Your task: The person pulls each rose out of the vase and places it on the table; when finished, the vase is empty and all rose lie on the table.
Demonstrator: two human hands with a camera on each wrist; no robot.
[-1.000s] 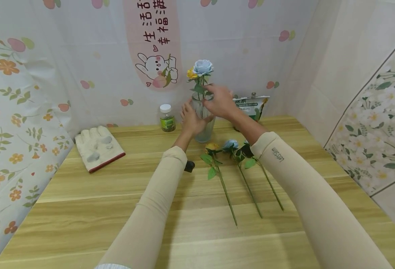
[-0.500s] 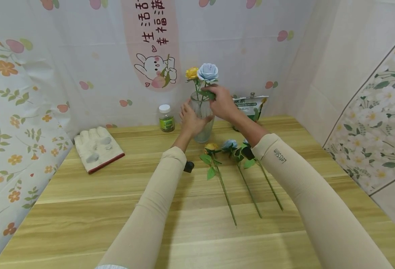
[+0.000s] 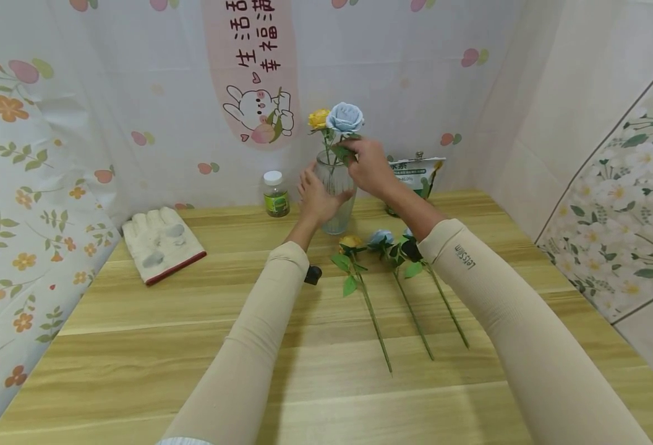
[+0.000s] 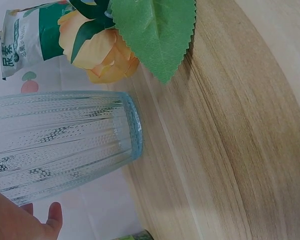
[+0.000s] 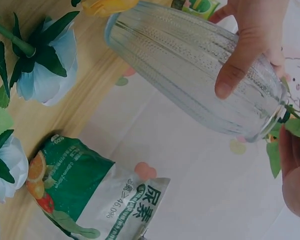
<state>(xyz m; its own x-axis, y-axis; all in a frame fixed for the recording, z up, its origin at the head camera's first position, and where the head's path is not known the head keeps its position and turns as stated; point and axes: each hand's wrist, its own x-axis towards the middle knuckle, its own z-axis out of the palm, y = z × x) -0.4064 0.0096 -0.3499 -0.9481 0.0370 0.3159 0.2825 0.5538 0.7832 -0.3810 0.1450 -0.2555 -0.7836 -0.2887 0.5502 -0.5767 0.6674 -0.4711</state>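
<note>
Spreading beneath everything, the wood-grain table [image 3: 137, 346] reaches back to a printed cloth backdrop [image 3: 393, 93]. Near its far edge stands the ribbed glass vase [image 3: 339, 180], upright, its mouth facing up. The left hand [image 3: 320, 199] grasps its side, thumb towards the right and fingers around the left and far wall.

Above and to the right is the right hand [image 3: 370, 164], nearer the mouth, pinching the pale blue rose [image 3: 345, 118] among the leaves on its stem. That rose's long axis is almost vertical, bloom above the fingers and leaning slightly right, stem running down into the opening; how deep its tip sits I cannot tell. Just left of it, the yellow rose [image 3: 318, 119] stands in the same mouth, the two blooms nearly touching, so its stem shares the opening.

In front of the vase, to the right, three more lie with stems pointing back at the person: an orange-yellow rose [image 3: 350, 242] just beside the base, a second blue rose [image 3: 381, 237], and a third blue rose [image 3: 407, 233] partly hidden by the right forearm.

Further out are a cotton work glove [image 3: 164, 244] well to the left, a urea bag [image 5: 90, 185] behind the right wrist, and a white-capped jar [image 3: 276, 194] near the left hand.
</note>
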